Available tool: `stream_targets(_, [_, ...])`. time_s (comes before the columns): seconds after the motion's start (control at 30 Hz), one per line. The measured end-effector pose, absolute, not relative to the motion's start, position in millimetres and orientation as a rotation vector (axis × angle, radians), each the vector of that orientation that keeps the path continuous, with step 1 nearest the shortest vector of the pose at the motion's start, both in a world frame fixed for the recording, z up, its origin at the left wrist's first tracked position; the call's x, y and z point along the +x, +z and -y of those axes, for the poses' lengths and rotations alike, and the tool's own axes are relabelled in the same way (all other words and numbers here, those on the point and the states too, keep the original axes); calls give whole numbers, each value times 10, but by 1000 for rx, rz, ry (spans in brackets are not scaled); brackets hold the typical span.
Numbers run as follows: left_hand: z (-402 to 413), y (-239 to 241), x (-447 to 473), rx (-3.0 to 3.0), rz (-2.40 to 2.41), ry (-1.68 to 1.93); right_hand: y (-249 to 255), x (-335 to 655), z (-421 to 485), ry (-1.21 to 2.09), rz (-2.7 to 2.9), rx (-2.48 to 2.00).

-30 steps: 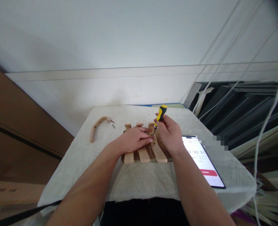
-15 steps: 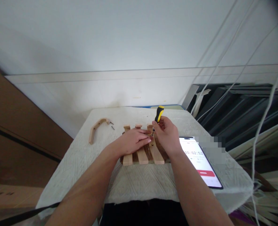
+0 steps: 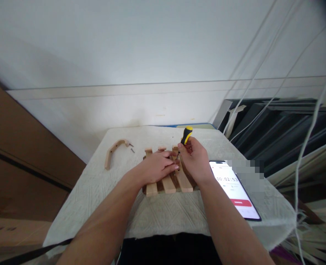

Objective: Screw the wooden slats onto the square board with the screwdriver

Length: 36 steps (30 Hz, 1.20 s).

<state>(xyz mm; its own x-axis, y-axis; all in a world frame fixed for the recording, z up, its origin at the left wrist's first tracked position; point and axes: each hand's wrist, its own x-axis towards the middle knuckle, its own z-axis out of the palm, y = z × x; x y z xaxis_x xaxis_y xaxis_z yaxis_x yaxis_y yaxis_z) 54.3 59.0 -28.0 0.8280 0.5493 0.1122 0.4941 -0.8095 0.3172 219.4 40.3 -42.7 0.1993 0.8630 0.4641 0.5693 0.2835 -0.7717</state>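
My right hand (image 3: 194,158) is closed around a screwdriver with a yellow and black handle (image 3: 186,135). Its shaft tilts down toward the right-hand wooden piece (image 3: 184,180), and the tip is close to my left fingertips. My left hand (image 3: 159,165) lies across the wooden pieces, pressing on them with fingers stretched and a little apart. Under that palm are the left piece (image 3: 152,189) and the middle piece (image 3: 168,184), side by side on a darker wooden base (image 3: 195,187). Whether a screw sits at the driver's tip is hard to make out.
To the left lies a curved wooden piece (image 3: 111,151) with holes and a screw at its end; a loose screw (image 3: 132,150) is beside it. A phone (image 3: 233,191) showing a timer rests at the right. Pale cloth (image 3: 88,198) covers the table. White cables (image 3: 303,154) hang at right.
The wooden pieces have shifted very slightly to the right under my left hand. The screwdriver handle tilts a bit differently, and my right hand keeps hold of it.
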Motion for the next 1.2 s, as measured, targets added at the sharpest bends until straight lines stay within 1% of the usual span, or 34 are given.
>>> stream_targets(0.6, [-585,-275,562,2733,-788,300,-456,2205,-420,328,1427,-1378])
stream_targets(0.93, [-586,-277,556,2707,-722,354,-434,2231,-410,376,1487,-1337])
stream_targets(1.2, [-592,-290,547,2698,-708,357,-473,2235,-449,322,1488,-1332])
